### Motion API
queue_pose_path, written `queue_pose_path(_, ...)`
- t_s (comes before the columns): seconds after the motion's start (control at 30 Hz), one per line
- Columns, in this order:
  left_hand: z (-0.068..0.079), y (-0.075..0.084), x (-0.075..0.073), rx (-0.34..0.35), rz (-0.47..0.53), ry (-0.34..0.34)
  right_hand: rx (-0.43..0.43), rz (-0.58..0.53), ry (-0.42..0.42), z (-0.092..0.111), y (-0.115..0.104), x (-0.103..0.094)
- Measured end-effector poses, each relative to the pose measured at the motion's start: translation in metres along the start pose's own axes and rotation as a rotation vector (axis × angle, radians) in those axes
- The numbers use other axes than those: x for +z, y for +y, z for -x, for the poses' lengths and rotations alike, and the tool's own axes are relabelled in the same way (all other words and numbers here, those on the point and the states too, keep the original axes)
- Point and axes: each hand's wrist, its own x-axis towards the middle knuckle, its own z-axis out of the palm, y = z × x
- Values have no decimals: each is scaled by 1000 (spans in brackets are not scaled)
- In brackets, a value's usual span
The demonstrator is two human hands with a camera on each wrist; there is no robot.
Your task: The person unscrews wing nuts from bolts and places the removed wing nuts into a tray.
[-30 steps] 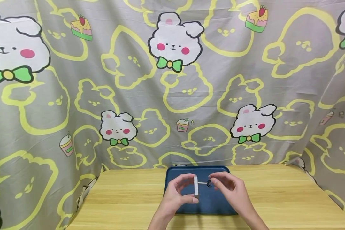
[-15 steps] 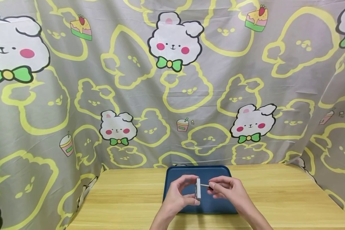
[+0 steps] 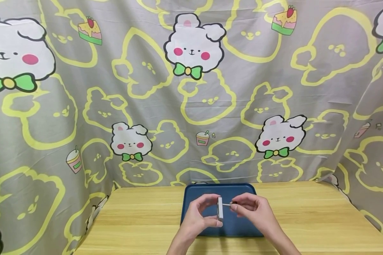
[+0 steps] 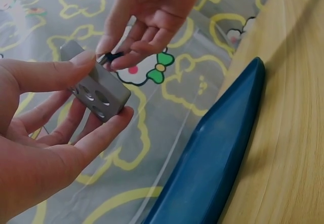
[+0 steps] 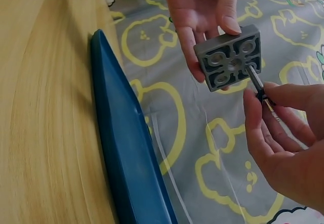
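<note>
My left hand holds a grey square plate on edge over the tray, thumb on one edge and fingers on the opposite one. Round recesses and a central hole mark the face seen in the right wrist view; more holes show on the other side in the left wrist view. From the right, my right hand pinches a thin metal rod at its black end between thumb and fingers. The rod's tip meets the plate's recessed face, off its centre. Fingers cover most of the black end.
Beneath the hands, a blue tray with a raised rim lies on the wooden table. A grey curtain printed with cartoon bears hangs behind the table and at both sides.
The plate and left hand have shifted slightly right and down. The rod's black forked end, visible a second ago, is now mostly covered by the right fingers, which have re-gripped it.
</note>
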Motion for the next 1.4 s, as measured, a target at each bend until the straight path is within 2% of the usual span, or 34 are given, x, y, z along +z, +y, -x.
queue_pose_path(0.33, -1, -2, -5, -12, 34, -13, -283, 129, 71, 1, 2, 8)
queue_pose_path(0.6, -1, 0, -7, -42, 93, 0, -601, 198, 70, 1, 7, 11)
queue_pose_path(0.77, -1, 1, -8, -49, 139, -7, -839, 314, 120, -3, 11, 12)
queue_pose_path(0.87, -1, 1, -9, -49, 160, -17, -936, 384, 161, -5, 14, 13)
queue_pose_path(1.0, -1, 1, -9, -49, 172, -25, -951, 408, 181, -6, 16, 13)
queue_pose_path(1.17, -1, 2, -9, -53, 176, -24, -925, 390, 176, -4, 14, 14)
queue_pose_path(1.3, -1, 2, -10, -46, 150, -18, -808, 325, 146, -1, 10, 15)
queue_pose_path(1.4, -1, 2, -10, -34, 118, -16, -661, 267, 133, 2, 6, 14)
